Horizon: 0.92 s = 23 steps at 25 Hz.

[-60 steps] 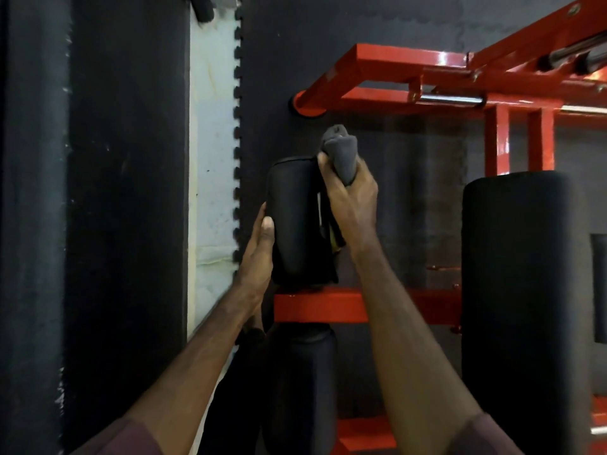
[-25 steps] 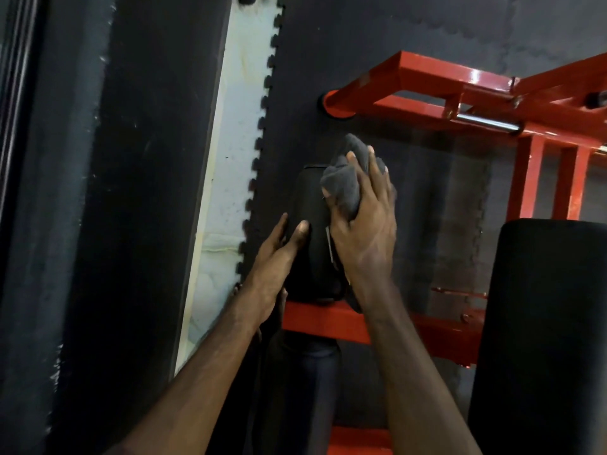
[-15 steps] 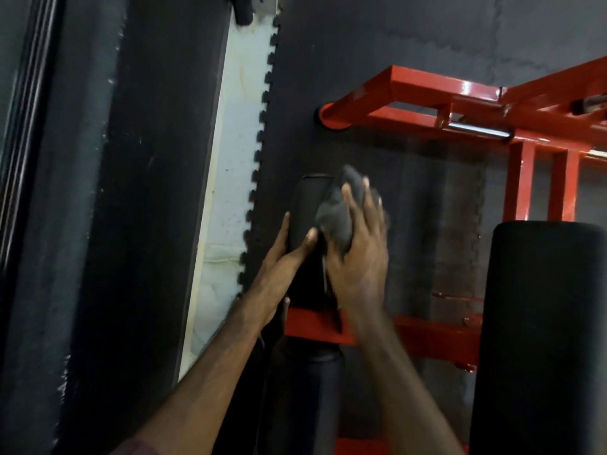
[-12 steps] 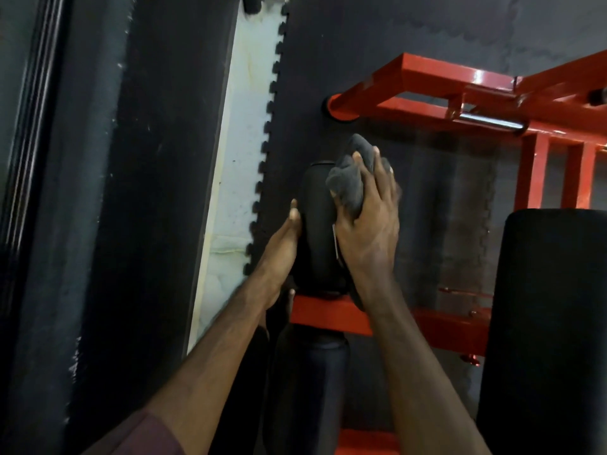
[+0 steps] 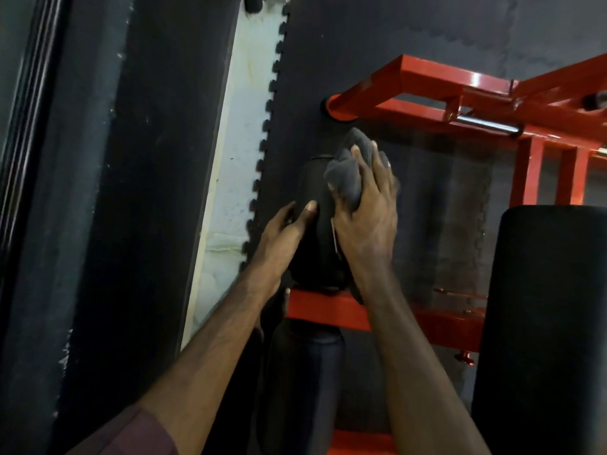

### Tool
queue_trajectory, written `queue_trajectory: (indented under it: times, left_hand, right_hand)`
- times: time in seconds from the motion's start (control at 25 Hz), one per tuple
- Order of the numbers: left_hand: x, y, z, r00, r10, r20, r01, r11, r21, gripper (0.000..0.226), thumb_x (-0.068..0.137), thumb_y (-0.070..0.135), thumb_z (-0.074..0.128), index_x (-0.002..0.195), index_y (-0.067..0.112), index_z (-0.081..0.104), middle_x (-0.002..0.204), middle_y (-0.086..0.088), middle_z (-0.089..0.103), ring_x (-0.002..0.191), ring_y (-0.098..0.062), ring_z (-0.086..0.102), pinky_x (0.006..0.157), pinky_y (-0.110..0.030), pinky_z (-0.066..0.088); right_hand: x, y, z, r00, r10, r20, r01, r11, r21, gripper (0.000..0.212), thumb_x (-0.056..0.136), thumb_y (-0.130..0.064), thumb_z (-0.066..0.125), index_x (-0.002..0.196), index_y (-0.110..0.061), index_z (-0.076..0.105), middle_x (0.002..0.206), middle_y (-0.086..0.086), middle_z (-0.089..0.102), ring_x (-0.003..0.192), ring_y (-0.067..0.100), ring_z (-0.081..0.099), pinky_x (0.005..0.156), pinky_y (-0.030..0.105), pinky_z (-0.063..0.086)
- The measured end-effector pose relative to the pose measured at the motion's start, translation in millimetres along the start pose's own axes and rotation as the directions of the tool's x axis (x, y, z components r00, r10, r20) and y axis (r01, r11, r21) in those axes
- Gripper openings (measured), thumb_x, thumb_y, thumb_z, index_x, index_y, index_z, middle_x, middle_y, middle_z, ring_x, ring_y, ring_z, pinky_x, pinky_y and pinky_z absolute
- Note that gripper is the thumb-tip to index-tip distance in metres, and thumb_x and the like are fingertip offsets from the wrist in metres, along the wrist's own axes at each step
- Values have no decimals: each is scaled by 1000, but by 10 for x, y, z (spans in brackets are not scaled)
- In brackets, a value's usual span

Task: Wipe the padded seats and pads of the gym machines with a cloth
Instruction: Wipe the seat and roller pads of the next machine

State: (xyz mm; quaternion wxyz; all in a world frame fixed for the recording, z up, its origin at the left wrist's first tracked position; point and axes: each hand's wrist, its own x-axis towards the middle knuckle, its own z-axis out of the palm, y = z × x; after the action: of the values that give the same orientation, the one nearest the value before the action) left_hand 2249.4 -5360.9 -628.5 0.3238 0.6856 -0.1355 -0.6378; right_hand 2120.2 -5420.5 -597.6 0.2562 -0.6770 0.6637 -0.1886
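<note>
The right hand [image 5: 364, 221] presses a bunched grey cloth [image 5: 345, 175] against the upper right side of a small black pad [image 5: 315, 224], its fingers spread over the wad and curled enough to keep it. The left hand [image 5: 285, 231] lies nearly flat on the pad's left side, fingers straight, steadying it and holding nothing. The pad stands on a red frame [image 5: 325, 311], with a larger pad [image 5: 545, 323] at the right edge. The cloth looks soft, light and easily crumpled, best held balled in the palm; the pad's cover looks smooth and probably yields under pressure.
</note>
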Motion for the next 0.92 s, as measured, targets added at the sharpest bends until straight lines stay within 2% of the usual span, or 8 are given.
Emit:
queue_trajectory:
  times: [0.12,0.2,0.36,0.44,0.52,0.68,0.76,0.92]
  left_hand:
    - [-49,1,62,999,1,-43,-4,998,-58,78,76,71,78,142,33,62,130,5,73,113,-10,72,103,-36,57]
    - [-102,45,63,999,14,-51,-16,999,-34,74,76,68,82,139,36,59,126,5,73,107,-8,73,96,-33,60]
    - [-154,50,106,996,48,-72,-47,999,20,87,63,79,80,140,51,51,129,8,71,111,-10,72,100,-39,60]
    - [-169,37,131,995,79,-67,-75,996,55,96,68,83,74,153,55,40,145,11,62,126,-10,63,109,-38,53]
    - [-190,35,161,995,70,-65,-66,996,59,83,87,76,65,159,49,34,155,6,55,138,-14,56,116,-36,46]
    - [-240,43,86,992,122,-19,-121,992,40,58,107,46,55,161,36,37,163,7,45,144,-6,46,121,-31,41]
    - [-201,16,36,988,151,-30,-150,987,53,61,103,48,64,158,35,44,160,10,49,141,-3,50,120,-33,43]
    - [-169,7,84,960,188,-207,-149,971,189,90,66,82,75,146,46,56,139,15,67,126,-3,63,110,-36,53]
  right_hand:
    - [-610,-20,-9,999,-24,23,23,1000,10,82,88,-5,70,162,-21,38,174,-2,20,163,25,9,131,47,19]
    - [-1084,25,-28,996,-38,75,36,999,36,83,87,-6,67,163,-21,35,175,-5,16,163,24,5,131,50,17]
    - [-635,98,-16,995,85,54,-91,986,142,81,93,-13,70,163,-32,34,174,-10,20,162,16,13,125,53,32]
    - [-218,67,-17,996,88,34,-92,982,163,73,98,-27,69,162,-35,35,173,-12,22,160,11,16,124,51,34]
    - [-143,74,-41,995,94,20,-97,982,162,69,101,-36,66,162,-35,35,173,-13,20,160,9,14,125,49,32]
    - [-996,65,-36,997,24,67,-31,994,104,80,94,-13,66,165,-26,31,175,-8,13,163,17,4,130,50,20]
    - [-1233,71,-4,996,-19,85,15,999,41,81,89,-15,62,164,-25,32,175,-7,14,163,21,3,130,50,18]
    - [-447,80,0,997,51,51,-57,991,124,77,95,-20,69,163,-28,35,174,-7,20,162,19,13,128,47,26]
